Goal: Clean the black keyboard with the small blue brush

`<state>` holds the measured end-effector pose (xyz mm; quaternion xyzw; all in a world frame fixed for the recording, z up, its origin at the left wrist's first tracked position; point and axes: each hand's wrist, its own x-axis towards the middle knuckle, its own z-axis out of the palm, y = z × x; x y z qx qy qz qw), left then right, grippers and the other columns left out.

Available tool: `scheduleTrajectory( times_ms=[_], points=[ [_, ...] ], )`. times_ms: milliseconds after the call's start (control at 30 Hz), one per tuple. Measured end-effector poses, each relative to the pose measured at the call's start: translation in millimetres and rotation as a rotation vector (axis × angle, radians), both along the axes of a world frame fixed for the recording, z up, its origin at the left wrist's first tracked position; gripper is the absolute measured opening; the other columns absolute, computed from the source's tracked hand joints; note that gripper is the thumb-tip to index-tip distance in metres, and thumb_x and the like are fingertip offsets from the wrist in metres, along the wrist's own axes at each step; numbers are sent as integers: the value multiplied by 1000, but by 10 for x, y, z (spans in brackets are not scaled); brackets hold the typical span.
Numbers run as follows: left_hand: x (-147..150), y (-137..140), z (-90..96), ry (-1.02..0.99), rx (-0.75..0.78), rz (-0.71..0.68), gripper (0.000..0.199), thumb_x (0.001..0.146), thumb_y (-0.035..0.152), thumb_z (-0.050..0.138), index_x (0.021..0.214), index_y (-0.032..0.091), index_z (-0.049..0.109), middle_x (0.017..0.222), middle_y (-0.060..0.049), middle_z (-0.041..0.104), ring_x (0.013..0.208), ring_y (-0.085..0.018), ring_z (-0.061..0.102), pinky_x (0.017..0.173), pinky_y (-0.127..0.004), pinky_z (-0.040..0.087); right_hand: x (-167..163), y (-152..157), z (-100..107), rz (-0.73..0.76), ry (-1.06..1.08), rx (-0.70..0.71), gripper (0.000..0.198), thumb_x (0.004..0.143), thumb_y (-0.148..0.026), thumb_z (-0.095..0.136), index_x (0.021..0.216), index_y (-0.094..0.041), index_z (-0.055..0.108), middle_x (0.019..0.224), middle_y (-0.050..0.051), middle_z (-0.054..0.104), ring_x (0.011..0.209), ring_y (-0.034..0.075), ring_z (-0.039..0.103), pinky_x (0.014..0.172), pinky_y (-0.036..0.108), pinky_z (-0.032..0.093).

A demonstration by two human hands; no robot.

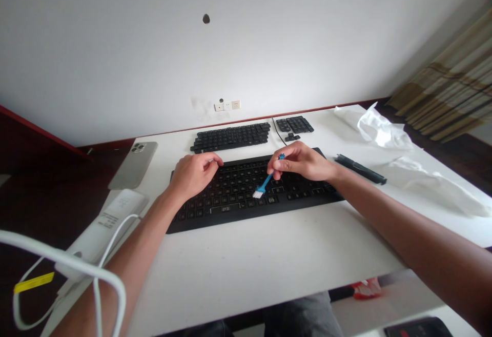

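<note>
While the left hand (194, 173) rests loosely curled on the keyboard (246, 191) to steady it, the right hand (302, 161) pinches the blue brush (265, 183), bristles down between both hands, best swept lightly along the key rows.

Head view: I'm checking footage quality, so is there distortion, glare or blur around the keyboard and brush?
Head view: wide-angle bending bows the white table edge; soft even light, no glare on the black keycap-less keyboard base; the small blue brush in the right hand is sharp; the left hand casts faint shadow.
</note>
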<state>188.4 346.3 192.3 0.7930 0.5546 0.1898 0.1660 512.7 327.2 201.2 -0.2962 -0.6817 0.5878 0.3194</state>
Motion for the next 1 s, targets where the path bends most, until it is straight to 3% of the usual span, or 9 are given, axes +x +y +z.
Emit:
scheduleTrajectory(
  times_ms=[133,1000],
  points=[
    [0,2,-7,4,5,-2,30,94,28,55,95,27,85,54,4,59,54,-16,51,64,-30,35,-10,-16,-7,61,-43,-12,33,95,-46,85,102,-14,88,92,10,84,77,16,75,73,28,63],
    [-9,1,-10,7,1,-2,29,94,28,56,95,27,84,52,4,56,52,-16,48,64,-30,34,81,41,65,170,-73,19,25,98,-39,83,101,-14,88,95,11,85,82,17,77,77,29,65]
  ],
)
